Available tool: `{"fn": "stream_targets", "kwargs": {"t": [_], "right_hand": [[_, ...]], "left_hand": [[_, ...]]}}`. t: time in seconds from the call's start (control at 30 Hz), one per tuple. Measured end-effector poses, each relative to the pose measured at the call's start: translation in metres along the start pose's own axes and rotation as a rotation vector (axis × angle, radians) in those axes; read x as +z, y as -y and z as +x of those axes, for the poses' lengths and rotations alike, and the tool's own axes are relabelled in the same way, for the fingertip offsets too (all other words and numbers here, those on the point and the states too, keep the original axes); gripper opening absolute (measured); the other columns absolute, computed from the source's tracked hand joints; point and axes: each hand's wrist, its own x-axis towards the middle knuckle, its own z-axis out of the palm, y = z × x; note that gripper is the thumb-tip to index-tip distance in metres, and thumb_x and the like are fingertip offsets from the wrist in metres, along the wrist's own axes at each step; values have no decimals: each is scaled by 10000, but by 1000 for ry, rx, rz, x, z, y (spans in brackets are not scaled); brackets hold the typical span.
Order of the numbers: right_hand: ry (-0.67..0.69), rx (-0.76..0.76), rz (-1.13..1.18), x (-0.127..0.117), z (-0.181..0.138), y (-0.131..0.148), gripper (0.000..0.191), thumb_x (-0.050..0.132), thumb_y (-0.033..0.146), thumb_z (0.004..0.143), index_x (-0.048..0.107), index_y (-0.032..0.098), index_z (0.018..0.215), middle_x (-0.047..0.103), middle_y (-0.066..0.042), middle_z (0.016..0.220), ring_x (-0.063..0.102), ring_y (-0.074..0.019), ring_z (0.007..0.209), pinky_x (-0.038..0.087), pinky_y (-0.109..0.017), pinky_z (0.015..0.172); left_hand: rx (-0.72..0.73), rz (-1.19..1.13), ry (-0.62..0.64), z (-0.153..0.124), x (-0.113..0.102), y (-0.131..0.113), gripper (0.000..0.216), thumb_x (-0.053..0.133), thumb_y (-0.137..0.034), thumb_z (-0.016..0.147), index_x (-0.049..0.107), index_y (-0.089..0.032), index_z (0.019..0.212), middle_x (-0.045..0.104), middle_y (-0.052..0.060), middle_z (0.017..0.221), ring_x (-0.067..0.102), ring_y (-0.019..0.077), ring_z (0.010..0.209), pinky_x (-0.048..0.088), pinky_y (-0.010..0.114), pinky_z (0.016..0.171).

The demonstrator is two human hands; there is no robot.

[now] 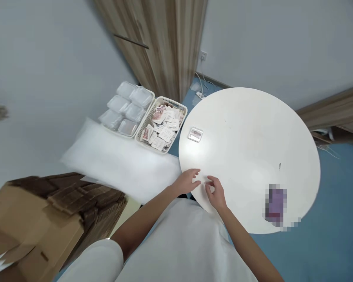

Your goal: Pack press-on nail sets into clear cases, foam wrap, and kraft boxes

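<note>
Both my hands rest at the near edge of a round white table (253,129). My left hand (188,181) lies on the rim with its fingers stretched toward the right. My right hand (214,192) sits just beside it, fingers curled in a loose pinch; whether anything is in them is too small to see. The two hands nearly touch. A small clear packet with reddish contents (195,134) lies alone on the table's left part, well beyond my left hand.
A white basket of printed sachets (161,124) and a tray of clear plastic packs (126,109) sit on a white surface at the left. Cardboard boxes (47,219) are stacked at lower left. A blurred purple object (275,203) lies on the table's near right. Behind stands a wooden cabinet (159,43).
</note>
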Motion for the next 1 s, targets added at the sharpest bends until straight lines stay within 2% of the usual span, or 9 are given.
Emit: {"fn": "stream_targets", "kwargs": {"t": [0.1, 0.2, 0.3, 0.47, 0.53, 0.67, 0.73, 0.87, 1.0], "right_hand": [[184, 18, 18, -9, -16, -10, 299, 401, 326, 803, 510, 202, 1052, 594, -79, 991, 568, -187, 828, 489, -349, 686], [331, -55, 1, -15, -23, -17, 286, 404, 340, 791, 559, 201, 987, 627, -70, 925, 576, -193, 811, 478, -336, 676], [407, -121, 2, -16, -29, -20, 277, 407, 359, 785, 587, 205, 929, 641, -63, 892, 582, -194, 791, 467, -341, 701], [535, -142, 17, -2, -38, -15, 267, 410, 370, 783, 579, 210, 914, 642, -49, 855, 583, -181, 749, 468, -323, 678], [609, -173, -18, 10, -35, -8, 261, 416, 358, 776, 568, 211, 928, 638, -43, 857, 582, -178, 746, 469, -324, 682], [747, -306, -159, 39, -20, 16, 251, 428, 321, 768, 553, 204, 952, 626, -49, 906, 580, -184, 802, 461, -325, 708], [764, -363, -263, 57, -9, 32, 263, 440, 303, 764, 545, 195, 980, 617, -60, 955, 577, -188, 840, 454, -321, 723], [719, -429, -443, 100, 12, 65, 354, 433, 283, 778, 493, 168, 1107, 571, -98, 1094, 546, -209, 967, 432, -334, 800], [598, -474, -591, 148, 32, 93, 462, 415, 242, 786, 384, 123, 1231, 441, -138, 1260, 398, -235, 1179, 356, -354, 927]], "left_hand": [[-91, 72, 52, -36, 14, -3, 498, 527, -387, 730, 466, -206, 1190, 546, 79, 1148, 546, 231, 963, 420, 355, 822], [-172, 75, -27, -71, 30, -4, 523, 515, -432, 732, 457, -214, 1204, 523, 83, 1193, 529, 251, 1006, 405, 366, 832], [-277, 52, -93, -103, 47, -5, 566, 528, -478, 711, 458, -208, 1204, 527, 101, 1186, 516, 270, 1030, 403, 371, 822], [-387, -121, -60, -139, 70, 5, 670, 535, -546, 683, 401, -214, 1249, 520, 112, 1191, 537, 250, 1009, 436, 341, 767], [-371, -154, -143, -148, 73, 12, 670, 547, -542, 677, 408, -211, 1243, 536, 110, 1170, 542, 248, 1004, 440, 339, 768], [-346, -58, -437, -162, 63, 33, 577, 568, -475, 674, 477, -201, 1174, 529, 104, 1176, 492, 267, 1077, 382, 379, 891], [-370, -22, -531, -168, 53, 46, 560, 561, -452, 677, 481, -193, 1167, 481, 110, 1231, 431, 270, 1148, 331, 380, 953], [-447, -84, -613, -170, 25, 77, 583, 553, -367, 675, 440, -157, 1207, 334, 126, 1356, 288, 260, 1259, 246, 360, 1023], [-470, -239, -586, -159, -5, 106, 672, 547, -243, 635, 357, -144, 1272, 210, 114, 1418, 197, 232, 1300, 222, 328, 1041]]}}
